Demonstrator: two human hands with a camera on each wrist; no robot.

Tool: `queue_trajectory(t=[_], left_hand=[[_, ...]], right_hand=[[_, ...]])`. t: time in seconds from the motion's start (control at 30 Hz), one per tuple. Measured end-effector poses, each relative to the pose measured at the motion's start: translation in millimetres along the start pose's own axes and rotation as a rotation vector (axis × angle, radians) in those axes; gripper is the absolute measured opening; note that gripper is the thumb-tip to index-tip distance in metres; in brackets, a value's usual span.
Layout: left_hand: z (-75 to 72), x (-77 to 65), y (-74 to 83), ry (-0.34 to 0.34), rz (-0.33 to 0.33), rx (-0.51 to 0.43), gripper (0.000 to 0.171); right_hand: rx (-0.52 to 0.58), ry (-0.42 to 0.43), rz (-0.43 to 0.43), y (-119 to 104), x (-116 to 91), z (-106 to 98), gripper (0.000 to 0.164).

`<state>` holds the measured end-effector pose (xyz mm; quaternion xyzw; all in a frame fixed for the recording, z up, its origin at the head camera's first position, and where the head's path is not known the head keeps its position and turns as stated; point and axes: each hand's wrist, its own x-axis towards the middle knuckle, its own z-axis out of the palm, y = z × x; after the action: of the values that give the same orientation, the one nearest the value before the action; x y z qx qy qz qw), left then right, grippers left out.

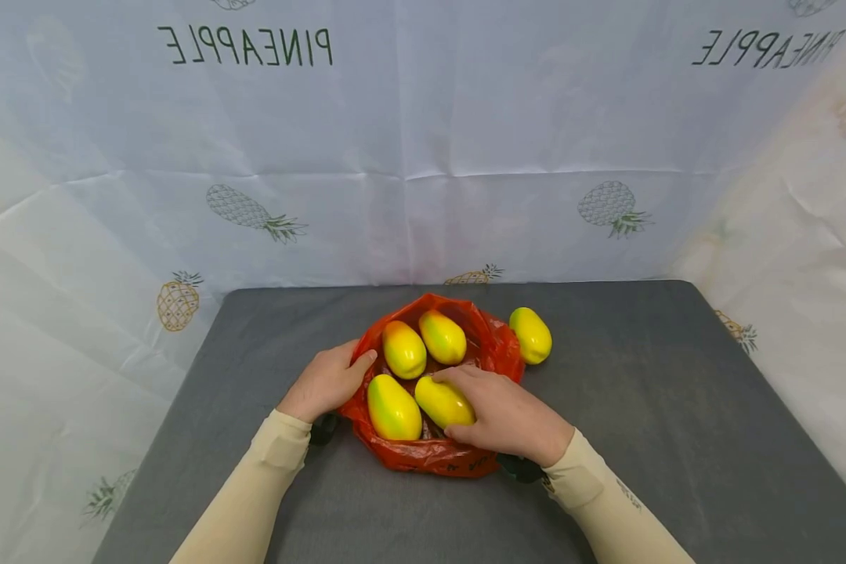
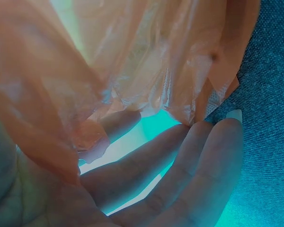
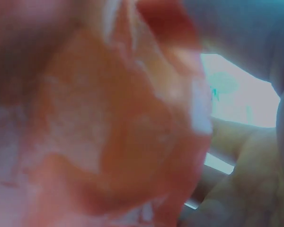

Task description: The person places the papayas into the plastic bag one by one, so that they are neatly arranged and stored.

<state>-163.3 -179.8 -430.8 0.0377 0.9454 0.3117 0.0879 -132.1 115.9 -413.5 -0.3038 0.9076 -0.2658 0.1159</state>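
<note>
A red plastic bag (image 1: 439, 456) lies wide-mouthed on the table, with shiny yellow mangoes inside. My left hand (image 1: 327, 380) holds the bag's left rim, its thumb over the edge; in the left wrist view its fingers (image 2: 199, 165) lie along the thin plastic. Reaching in from the right, my right hand (image 1: 504, 411) grips a mango (image 1: 442, 401) between thumb and fingers at the bag's front. Beside it rest a front-left mango (image 1: 394, 407) and two at the back, one left (image 1: 404, 349), one right (image 1: 442, 337). The right wrist view is mostly blurred red plastic (image 3: 109, 123).
Another yellow mango (image 1: 531, 335) lies on the dark grey table (image 1: 648, 407), just outside the bag's right side. Behind the table's far edge hangs a white cloth (image 1: 409, 227) printed with pineapples.
</note>
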Motion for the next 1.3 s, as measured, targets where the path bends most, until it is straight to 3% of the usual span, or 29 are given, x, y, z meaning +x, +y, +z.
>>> queue_trajectory(t=[0.37,0.9,1.13,1.3], left_hand=[[-0.1,3.8,6.2,-0.010,0.010,0.002,0.039],[-1.2,-0.4,2.3,0.002,-0.007,0.003,0.039],[-1.4,-0.8,1.3,0.011,-0.007,0.003,0.039],[0.7,-1.6,0.8,0.011,-0.007,-0.008,0.038]], right_hand=[[-0.006,-0.009,0.020,4,-2,2,0.065],[0.012,-0.021,0.014,3,1,-1,0.066],[0.022,0.116,-0.034,3,-7,-24,0.057],[0.025,0.245,0.010,21,-14,-43,0.052]])
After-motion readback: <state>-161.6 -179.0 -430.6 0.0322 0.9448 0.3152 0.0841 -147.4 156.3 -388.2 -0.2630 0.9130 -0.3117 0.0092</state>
